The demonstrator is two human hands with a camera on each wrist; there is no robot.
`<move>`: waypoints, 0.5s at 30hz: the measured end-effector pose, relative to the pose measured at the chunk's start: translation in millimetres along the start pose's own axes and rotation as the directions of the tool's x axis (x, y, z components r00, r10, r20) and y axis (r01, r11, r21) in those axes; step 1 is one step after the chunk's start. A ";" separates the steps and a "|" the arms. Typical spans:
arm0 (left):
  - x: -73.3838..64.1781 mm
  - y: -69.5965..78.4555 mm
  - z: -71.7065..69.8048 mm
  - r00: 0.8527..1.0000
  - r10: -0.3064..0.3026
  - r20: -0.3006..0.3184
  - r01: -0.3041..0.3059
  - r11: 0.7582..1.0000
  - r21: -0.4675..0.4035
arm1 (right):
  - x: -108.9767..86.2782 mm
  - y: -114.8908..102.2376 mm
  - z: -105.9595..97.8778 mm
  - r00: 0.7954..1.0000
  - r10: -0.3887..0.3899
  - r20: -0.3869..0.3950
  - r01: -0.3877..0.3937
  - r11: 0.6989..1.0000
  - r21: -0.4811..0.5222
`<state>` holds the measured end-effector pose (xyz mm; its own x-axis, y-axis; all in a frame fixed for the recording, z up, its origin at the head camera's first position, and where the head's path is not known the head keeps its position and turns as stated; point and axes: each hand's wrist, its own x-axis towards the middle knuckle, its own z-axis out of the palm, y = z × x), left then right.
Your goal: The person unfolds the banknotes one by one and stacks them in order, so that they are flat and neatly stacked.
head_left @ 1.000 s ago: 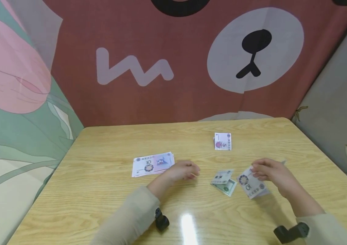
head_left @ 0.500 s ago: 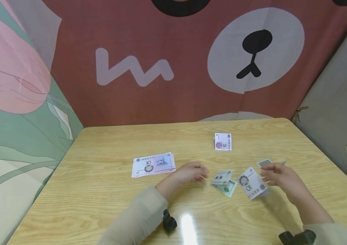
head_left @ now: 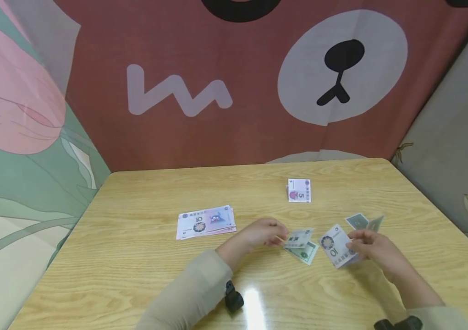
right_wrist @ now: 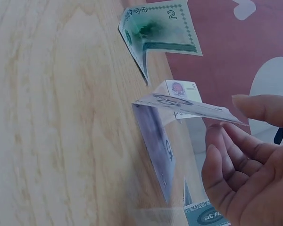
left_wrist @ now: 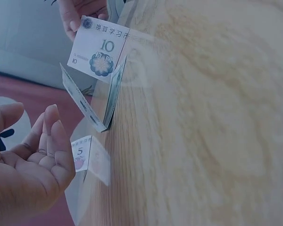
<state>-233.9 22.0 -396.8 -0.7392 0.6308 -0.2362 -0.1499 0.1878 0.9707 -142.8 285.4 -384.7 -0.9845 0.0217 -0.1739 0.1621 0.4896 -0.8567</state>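
A folded purple-grey 10 play banknote (head_left: pixel 335 246) stands tent-like on the table, its far end between the thumb and fingers of my right hand (head_left: pixel 378 252). The right wrist view shows the pinch at that end of the 10 note (right_wrist: pixel 193 106). My left hand (head_left: pixel 264 233) is beside a folded green play banknote (head_left: pixel 305 252), marked 2 in the right wrist view. In the left wrist view, the left hand (left_wrist: pixel 33 162) has loosely bent fingers, a gap between thumb and fingertips, and nothing held.
A stack of flat 10 notes (head_left: pixel 205 223) lies left of centre. A folded 5 note (head_left: pixel 299 190) stands toward the back. Behind the right hand is another folded greenish note (head_left: pixel 357 221). A patterned cloth (head_left: pixel 184 137) hangs behind the wooden table (head_left: pixel 134 275).
My left hand has moved right toward the folded green note. The right hand drew back off the 10 note, then returned to its edge, uncovering the greenish note behind.
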 end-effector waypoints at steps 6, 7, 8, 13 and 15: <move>2.8 0.7 0.5 1.000 -0.015 0.014 0.015 1.000 -0.001 | -0.2 3.0 1.2 0.999 -0.007 0.033 0.007 1.000 0.004; 3.1 1.1 0.7 1.000 -0.017 0.014 0.018 1.000 -0.005 | -0.2 3.1 1.2 0.999 -0.009 0.033 0.009 1.000 0.006; 3.5 1.2 0.9 1.000 -0.020 0.013 0.020 1.000 -0.006 | -0.2 3.2 1.3 0.999 -0.010 0.032 0.010 1.000 0.006; 5.1 1.1 1.6 0.999 -0.033 0.003 0.033 0.999 -0.026 | 0.0 5.4 0.8 1.000 0.007 -0.007 -0.007 1.000 -0.029; 5.4 0.5 1.5 0.999 -0.036 -0.006 0.036 0.999 -0.027 | 0.2 6.2 -0.2 0.999 0.007 -0.033 -0.008 0.999 -0.041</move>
<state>-236.9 26.7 -397.7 -0.7376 0.6187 -0.2705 -0.1938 0.1898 0.9625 -142.1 288.6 -389.9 -0.9850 0.0540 -0.1639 0.1676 0.5247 -0.8346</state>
